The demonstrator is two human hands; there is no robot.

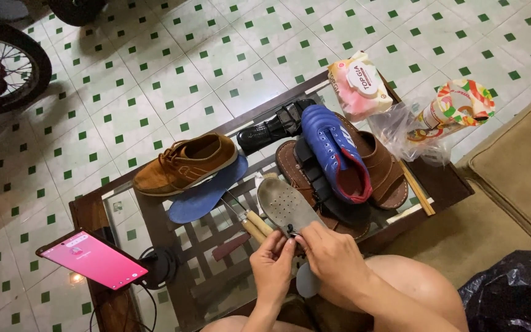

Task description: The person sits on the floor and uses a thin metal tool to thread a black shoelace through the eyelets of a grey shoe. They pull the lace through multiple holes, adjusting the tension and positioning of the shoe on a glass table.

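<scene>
Lower centre: left hand and right hand both pinch the heel end of grey insole. Risk: loose pinch, insole drops onto glass table, nudging blue insole.

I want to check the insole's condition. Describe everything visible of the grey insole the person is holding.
The grey insole is a flat, foot-shaped insert, seemingly thin foam or fabric, with rows of small perforations across its broad front. It looks worn and dingy. It lies slanted over the glass-topped table, broad end pointing away from the person. The left hand and right hand pinch its near end, where something small and dark sits. Its far side lies against the brown sandal.
</scene>
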